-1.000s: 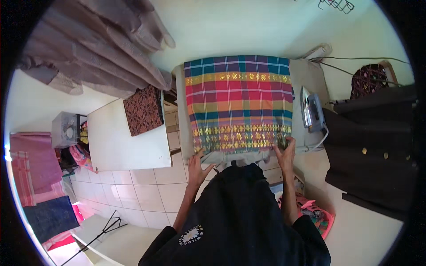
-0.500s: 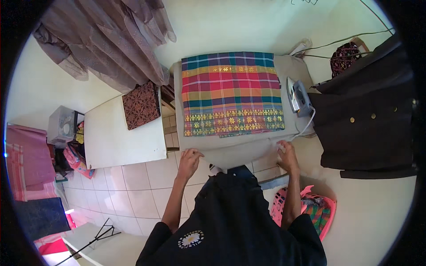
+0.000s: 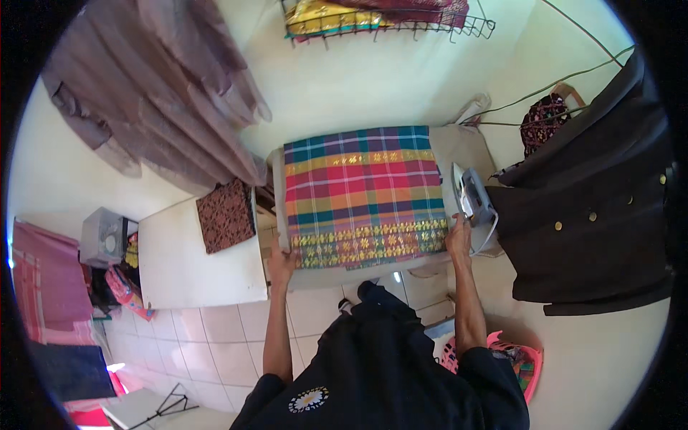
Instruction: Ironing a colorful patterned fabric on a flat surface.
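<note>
A folded plaid cloth [image 3: 365,193] in red, teal and orange, with gold flower motifs, lies flat on a grey padded ironing surface [image 3: 462,147]. My left hand [image 3: 282,263] is at the cloth's near left corner, fingers apart along the side and thumb toward the cloth's edge. Along the near right edge rests my right hand [image 3: 459,238], its fingers spread and close to the iron. That grey-blue iron [image 3: 476,197] lies on the padded surface just right of the cloth, its metal soleplate facing the cloth and its pale cord trailing forward.
A white table [image 3: 186,269] at left bears a folded brown patterned cloth [image 3: 226,216]. Grey garments [image 3: 165,93] hang at the far left, a black buttoned garment [image 3: 580,236] at right. A wire rack [image 3: 401,27] holds fabrics. A pink basket [image 3: 535,362] stands near my right arm.
Both hands have moved forward from the near edge of the padded surface to the cloth's left and right sides. The view has tilted up, showing the wire rack.
</note>
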`<state>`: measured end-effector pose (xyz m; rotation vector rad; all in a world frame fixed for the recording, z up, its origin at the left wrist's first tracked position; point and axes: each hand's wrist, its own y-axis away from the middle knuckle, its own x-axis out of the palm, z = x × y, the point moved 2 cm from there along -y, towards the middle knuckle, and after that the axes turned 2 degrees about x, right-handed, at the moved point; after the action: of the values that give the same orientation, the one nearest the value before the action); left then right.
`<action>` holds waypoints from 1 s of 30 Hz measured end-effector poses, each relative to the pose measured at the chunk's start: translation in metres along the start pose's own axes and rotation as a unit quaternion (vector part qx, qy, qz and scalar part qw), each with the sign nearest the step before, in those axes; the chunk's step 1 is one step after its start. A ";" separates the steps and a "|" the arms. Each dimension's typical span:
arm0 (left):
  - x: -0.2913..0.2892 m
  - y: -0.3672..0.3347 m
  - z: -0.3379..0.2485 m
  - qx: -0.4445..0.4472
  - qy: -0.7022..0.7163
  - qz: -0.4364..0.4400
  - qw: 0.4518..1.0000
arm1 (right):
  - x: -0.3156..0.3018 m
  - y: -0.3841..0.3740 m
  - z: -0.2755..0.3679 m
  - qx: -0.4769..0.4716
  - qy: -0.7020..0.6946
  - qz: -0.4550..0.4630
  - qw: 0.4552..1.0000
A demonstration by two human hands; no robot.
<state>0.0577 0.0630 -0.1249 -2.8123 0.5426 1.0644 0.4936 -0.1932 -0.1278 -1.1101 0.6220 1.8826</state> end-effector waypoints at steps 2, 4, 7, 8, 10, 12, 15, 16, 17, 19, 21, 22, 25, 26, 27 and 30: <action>-0.001 -0.016 0.001 -0.003 -0.088 -0.011 0.996 | -0.013 -0.016 0.014 -0.079 0.054 -0.103 0.990; 0.010 -0.037 -0.024 0.047 -0.073 -0.040 0.995 | -0.051 -0.034 0.055 -0.116 0.073 -0.151 0.979; 0.038 -0.068 -0.101 0.198 -0.122 -0.046 0.971 | -0.065 -0.080 0.055 -0.077 0.137 -0.227 0.961; 0.046 -0.075 -0.123 0.190 -0.155 -0.010 0.969 | -0.065 -0.091 0.056 -0.067 0.137 -0.228 0.962; 0.057 -0.098 -0.132 0.181 -0.117 -0.046 0.975 | -0.065 -0.105 0.060 -0.097 0.096 -0.194 0.971; 0.060 -0.118 -0.127 0.143 -0.119 -0.125 0.975 | -0.053 -0.099 0.067 -0.160 0.053 -0.173 0.970; 0.052 -0.134 -0.096 0.087 -0.153 -0.192 0.966 | -0.017 -0.087 0.070 -0.097 -0.019 -0.090 0.991; 0.052 -0.134 -0.088 0.036 -0.169 -0.193 0.966 | -0.008 -0.087 0.066 -0.056 -0.059 -0.087 0.993; 0.053 -0.133 -0.079 -0.015 -0.186 -0.195 0.963 | 0.002 -0.089 0.059 -0.021 -0.085 -0.061 0.994; 0.050 -0.129 -0.062 0.005 -0.160 -0.211 0.964 | 0.019 -0.090 0.057 -0.010 -0.094 -0.059 0.994; 0.043 -0.121 -0.065 -0.060 -0.070 -0.112 0.989 | 0.021 -0.093 0.053 0.021 -0.128 -0.053 0.990; 0.043 -0.123 -0.052 -0.017 -0.067 -0.132 0.989 | 0.022 -0.094 0.055 0.043 -0.164 -0.046 0.984; 0.041 -0.118 -0.058 -0.002 0.059 -0.148 0.987 | 0.015 -0.100 0.057 0.056 -0.214 -0.071 0.973; 0.042 -0.118 -0.053 -0.005 0.057 -0.148 0.987 | 0.014 -0.098 0.060 0.064 -0.203 -0.081 0.974; 0.044 -0.116 -0.051 0.000 0.022 -0.170 0.985 | 0.015 -0.098 0.061 0.063 -0.202 -0.079 0.974; 0.043 -0.112 -0.058 0.021 -0.060 -0.187 0.980 | 0.017 -0.097 0.066 0.026 -0.135 -0.115 0.984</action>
<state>0.1632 0.1427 -0.1140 -2.6410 0.0186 1.1120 0.5421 -0.0868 -0.1106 -0.8361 0.3701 1.7656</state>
